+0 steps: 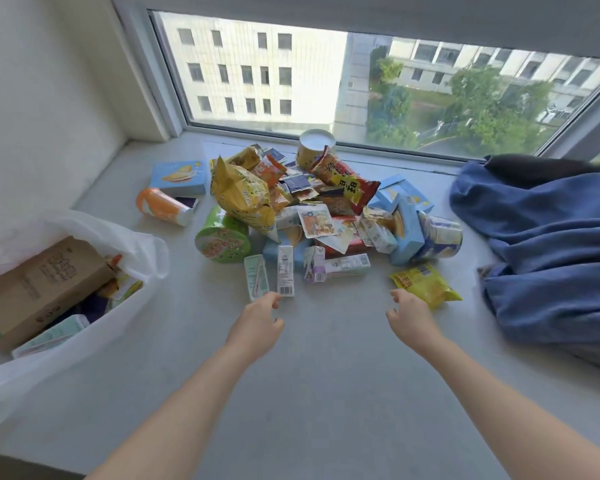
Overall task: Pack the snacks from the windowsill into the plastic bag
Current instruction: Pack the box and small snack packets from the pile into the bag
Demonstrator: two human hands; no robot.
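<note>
The snacks lie in a loose pile (309,202) at the middle of the windowsill (326,375), close under the glass, with a few strays fallen to the near edge where they are easiest to take. The bag (146,244) stands open at the left end, its mouth slumped wide so things can be dropped in from above. A brown box (42,285) and some smaller packs already sit inside, so I judge the packing begun but far from done. Both arms stretch forward over bare sill. The left hand (257,323) is just short of a white carton (285,270) and a green carton (257,277) lying side by side. Its fingers (272,299) are loosely curled and hold nothing; whether a tip touches the white carton I cannot tell. The right hand (409,317) is near a yellow packet (425,284), its fingers (397,296) also loosely bent and parted from the thumb, empty. Each hand seems set to take the nearest stray. A blue cloth (551,244) is heaped at the right, apart from the pile.
</note>
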